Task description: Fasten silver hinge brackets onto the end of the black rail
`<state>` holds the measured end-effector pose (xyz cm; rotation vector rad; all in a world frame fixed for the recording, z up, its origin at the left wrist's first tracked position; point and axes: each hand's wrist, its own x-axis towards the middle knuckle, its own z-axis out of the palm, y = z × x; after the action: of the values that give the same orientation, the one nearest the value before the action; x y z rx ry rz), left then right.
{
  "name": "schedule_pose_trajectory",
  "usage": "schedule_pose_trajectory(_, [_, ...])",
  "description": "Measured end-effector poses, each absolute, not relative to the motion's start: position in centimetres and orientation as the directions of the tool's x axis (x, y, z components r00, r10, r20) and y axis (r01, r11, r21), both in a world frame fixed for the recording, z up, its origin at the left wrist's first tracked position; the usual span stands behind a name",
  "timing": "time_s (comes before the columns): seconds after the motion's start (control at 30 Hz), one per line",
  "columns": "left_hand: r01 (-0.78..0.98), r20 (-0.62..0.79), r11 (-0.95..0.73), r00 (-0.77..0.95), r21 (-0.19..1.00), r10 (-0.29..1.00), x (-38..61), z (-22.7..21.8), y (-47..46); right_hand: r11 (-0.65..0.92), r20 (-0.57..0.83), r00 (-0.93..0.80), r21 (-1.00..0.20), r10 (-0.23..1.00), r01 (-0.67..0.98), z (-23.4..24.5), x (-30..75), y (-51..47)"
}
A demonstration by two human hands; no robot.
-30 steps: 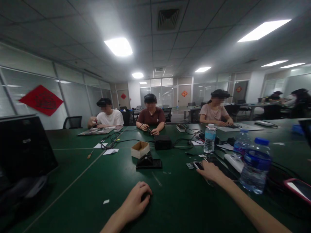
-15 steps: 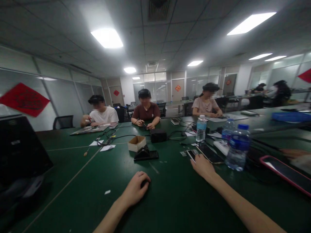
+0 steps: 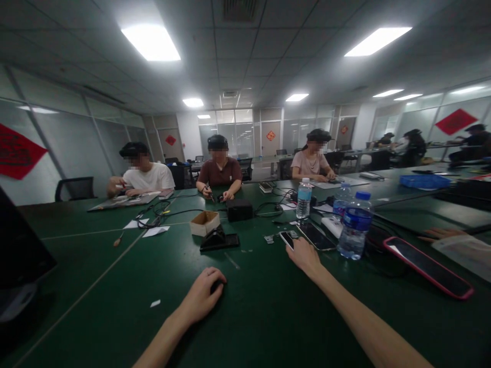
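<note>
My left hand [image 3: 202, 295] rests on the green table [image 3: 245, 327], fingers loosely curled and the thumb apart from them. Nothing shows in its grasp. Further right and forward, my right hand [image 3: 305, 255] has its fingertips closed on the near end of a small phone [image 3: 287, 238] with a pale edge, which lies on the table. Just beyond that hand is a larger black phone [image 3: 316, 236]. Small metal-looking pieces [image 3: 269, 239] lie to the left of the small phone. The fingers of my right hand partly cover the phone.
Ahead stand an open cardboard box [image 3: 204, 224], a black stand [image 3: 219, 239] and a black box [image 3: 240, 210]. Water bottles [image 3: 355, 227] and a pink-edged phone [image 3: 427, 268] are at right, near another person's hand [image 3: 441, 234]. A monitor [image 3: 21, 245] stands left. Several people sit across.
My view has turned slightly right, so the table's contents appear further left. Both hands keep about the same places and poses. More of the neighbouring person's arm shows at right.
</note>
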<state>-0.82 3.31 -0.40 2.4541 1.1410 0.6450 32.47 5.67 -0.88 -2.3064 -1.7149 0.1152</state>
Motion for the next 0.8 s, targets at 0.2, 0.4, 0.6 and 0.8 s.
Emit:
schedule_pose_trajectory(0.2, [0.630,0.220,-0.591,0.568,0.504,0.793,-0.6,0.3,2.8,-0.245,0.081,0.275,-0.271,0.958,0.931,-0.5,32.6,5.4])
schedule_pose_trajectory(0.4, [0.635,0.224,-0.590,0.563,0.499,0.795,-0.5,0.6,2.6,-0.241,0.083,0.277,-0.301,0.957,0.923,-0.6,32.7,5.5])
schedule_pose_trajectory(0.6, [0.639,0.239,-0.609,0.572,0.470,0.785,-0.7,0.0,2.9,-0.241,0.106,0.305,-0.399,0.946,0.885,-0.7,33.8,5.8])
schedule_pose_trajectory(0.8, [0.629,0.234,-0.607,0.576,0.485,0.784,-0.8,0.0,3.0,-0.253,0.058,0.332,-0.531,0.941,0.809,-0.4,35.7,5.6])
